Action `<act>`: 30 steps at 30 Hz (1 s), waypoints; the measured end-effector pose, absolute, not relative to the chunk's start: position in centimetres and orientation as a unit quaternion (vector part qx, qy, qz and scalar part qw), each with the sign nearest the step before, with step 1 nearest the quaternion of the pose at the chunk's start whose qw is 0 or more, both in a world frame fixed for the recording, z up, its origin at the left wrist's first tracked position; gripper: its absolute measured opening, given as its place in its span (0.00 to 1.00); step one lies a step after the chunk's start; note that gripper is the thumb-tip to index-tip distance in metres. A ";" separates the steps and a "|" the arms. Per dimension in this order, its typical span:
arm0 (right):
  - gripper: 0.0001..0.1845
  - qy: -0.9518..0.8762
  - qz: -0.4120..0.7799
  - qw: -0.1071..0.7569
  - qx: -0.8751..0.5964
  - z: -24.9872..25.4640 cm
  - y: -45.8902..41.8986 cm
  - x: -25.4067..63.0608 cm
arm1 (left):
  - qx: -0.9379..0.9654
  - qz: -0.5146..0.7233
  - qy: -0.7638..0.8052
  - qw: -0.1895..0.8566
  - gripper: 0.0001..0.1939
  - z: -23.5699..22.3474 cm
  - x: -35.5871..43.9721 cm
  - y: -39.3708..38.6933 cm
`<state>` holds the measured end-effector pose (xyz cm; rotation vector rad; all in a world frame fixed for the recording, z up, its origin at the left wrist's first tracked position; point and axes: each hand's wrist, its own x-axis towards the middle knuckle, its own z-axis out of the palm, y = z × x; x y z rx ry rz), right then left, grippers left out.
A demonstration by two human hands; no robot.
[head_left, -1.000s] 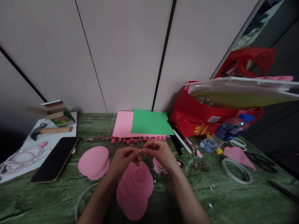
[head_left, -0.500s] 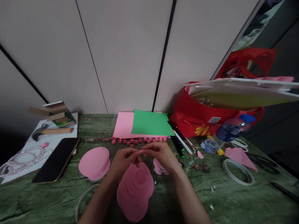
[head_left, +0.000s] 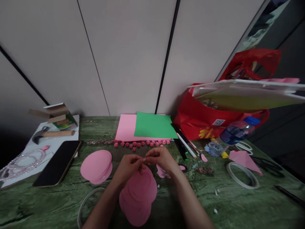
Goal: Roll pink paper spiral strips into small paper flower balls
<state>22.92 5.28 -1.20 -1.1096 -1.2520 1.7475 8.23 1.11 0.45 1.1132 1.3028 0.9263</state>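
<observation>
My left hand [head_left: 128, 167] and my right hand [head_left: 160, 158] meet fingertip to fingertip above the green table. Both pinch one small pink paper piece [head_left: 144, 159] between them. Right under the hands lies a stack of pink paper circles [head_left: 139, 198]. A second pile of pink circles [head_left: 96, 166] rests to the left. A cut pink shape [head_left: 161, 172] peeks out beneath my right wrist. A row of small pink pompoms [head_left: 140, 144] runs just beyond the hands.
Pink and green paper sheets [head_left: 152, 125] lie at the back. A phone [head_left: 57, 162], a hammer [head_left: 51, 134] and a small box [head_left: 59, 116] sit left. Pens [head_left: 184, 144], a water bottle [head_left: 232, 135], tape rings [head_left: 240, 175] and a red bag [head_left: 209, 119] are right.
Both hands have dropped slightly toward the stack of circles, still pinching the small pink piece. Nothing else on the table has moved.
</observation>
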 end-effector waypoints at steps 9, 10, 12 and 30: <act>0.13 -0.468 0.668 0.404 -0.414 0.1 5.0 22.8 | 0.485 0.435 0.529 0.543 0.11 1.1 8.4 0.8; 0.13 -0.468 0.665 0.412 -0.412 0.3 5.0 22.8 | 0.484 0.440 0.526 0.543 0.11 1.3 8.5 0.8; 0.13 -0.471 0.654 0.424 -0.413 0.5 5.0 22.9 | 0.479 0.447 0.526 0.542 0.11 1.5 8.5 0.7; 0.12 -0.474 0.644 0.449 -0.399 1.3 4.7 22.9 | 0.475 0.457 0.523 0.540 0.11 1.7 8.2 0.8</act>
